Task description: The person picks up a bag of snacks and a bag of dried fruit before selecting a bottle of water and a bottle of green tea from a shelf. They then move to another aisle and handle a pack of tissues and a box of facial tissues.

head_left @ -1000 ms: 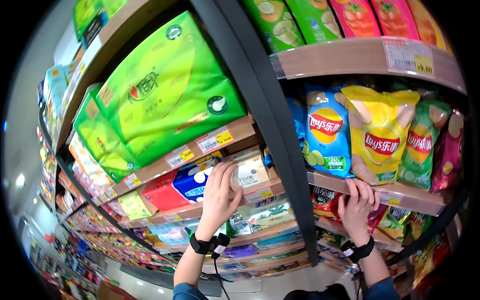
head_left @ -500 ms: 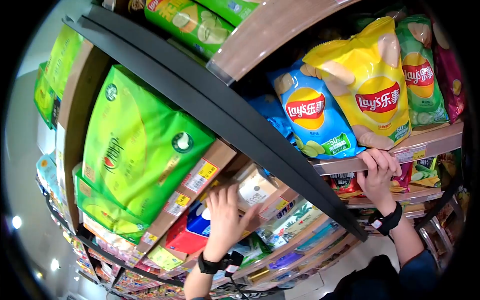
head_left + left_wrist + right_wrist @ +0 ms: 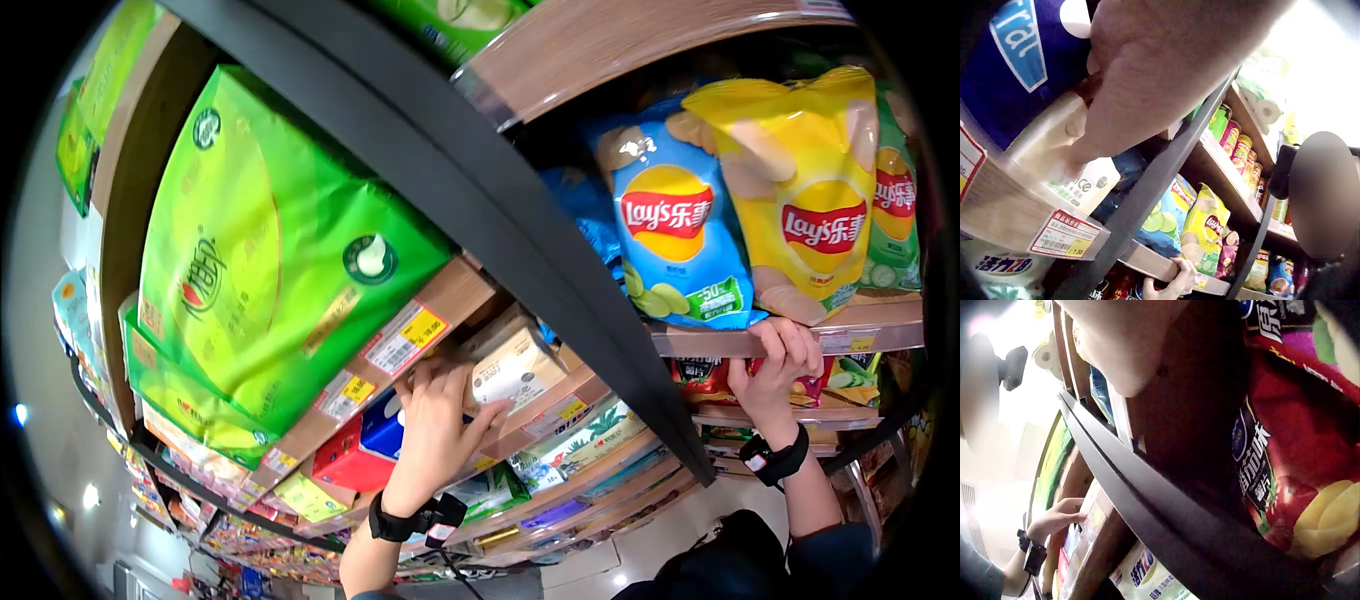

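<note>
My left hand (image 3: 435,420) is at a cream tissue pack (image 3: 515,370) marked Face on the middle left shelf. In the left wrist view the thumb lies against the front of the pack, while the fingers go in between it and a dark blue tissue pack (image 3: 1019,75), their tips hidden. On the right, my right hand (image 3: 778,375) grips the front edge of a shelf (image 3: 865,338), its fingers over the top and its thumb below. Just above these fingers stand a yellow Lay's chip bag (image 3: 815,200) and a blue Lay's chip bag (image 3: 670,220).
A dark upright post (image 3: 480,190) parts the two shelf bays. Large green tissue packs (image 3: 270,270) fill the shelf above my left hand. Red chip bags (image 3: 1297,481) stand under the right shelf. Price tags (image 3: 405,340) line the shelf fronts.
The head view has tilted and moved closer to the shelves. My left hand's fingers have bent in at the cream pack's left end. My right hand stays at the shelf edge.
</note>
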`<act>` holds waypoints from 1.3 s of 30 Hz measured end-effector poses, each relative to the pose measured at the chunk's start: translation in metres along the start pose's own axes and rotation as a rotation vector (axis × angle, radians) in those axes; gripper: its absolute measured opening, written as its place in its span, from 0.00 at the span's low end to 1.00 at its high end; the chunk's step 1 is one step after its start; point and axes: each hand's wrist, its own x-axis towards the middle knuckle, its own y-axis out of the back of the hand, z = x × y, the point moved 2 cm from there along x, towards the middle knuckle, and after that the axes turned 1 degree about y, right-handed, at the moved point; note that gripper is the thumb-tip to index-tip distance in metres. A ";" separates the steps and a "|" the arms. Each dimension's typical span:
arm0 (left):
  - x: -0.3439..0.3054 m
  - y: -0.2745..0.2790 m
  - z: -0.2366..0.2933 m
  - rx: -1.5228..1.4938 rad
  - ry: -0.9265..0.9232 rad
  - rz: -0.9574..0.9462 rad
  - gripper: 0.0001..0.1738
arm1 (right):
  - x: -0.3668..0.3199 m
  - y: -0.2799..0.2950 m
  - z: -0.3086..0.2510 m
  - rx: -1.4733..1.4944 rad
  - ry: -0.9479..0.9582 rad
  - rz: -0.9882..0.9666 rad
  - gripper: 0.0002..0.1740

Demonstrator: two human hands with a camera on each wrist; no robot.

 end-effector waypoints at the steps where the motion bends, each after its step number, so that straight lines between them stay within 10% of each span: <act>1: 0.000 0.001 -0.001 0.005 -0.001 0.023 0.25 | 0.001 -0.001 -0.001 0.000 0.003 0.010 0.27; 11: -0.017 0.027 0.019 -0.156 -0.016 0.309 0.20 | 0.006 0.004 -0.002 0.015 0.012 -0.016 0.29; 19: -0.061 0.030 0.048 -0.800 0.082 -0.172 0.22 | 0.008 0.009 -0.005 0.043 -0.012 -0.062 0.29; 23: -0.089 0.003 0.061 -1.257 0.426 -0.577 0.16 | 0.007 0.010 -0.005 0.026 -0.004 -0.064 0.28; 29: -0.108 -0.026 0.081 -1.212 0.448 -0.865 0.15 | 0.008 0.011 -0.005 0.008 0.007 -0.061 0.27; 39: -0.060 0.021 0.044 -0.944 0.316 -0.304 0.20 | 0.009 0.011 -0.004 0.035 0.010 -0.068 0.28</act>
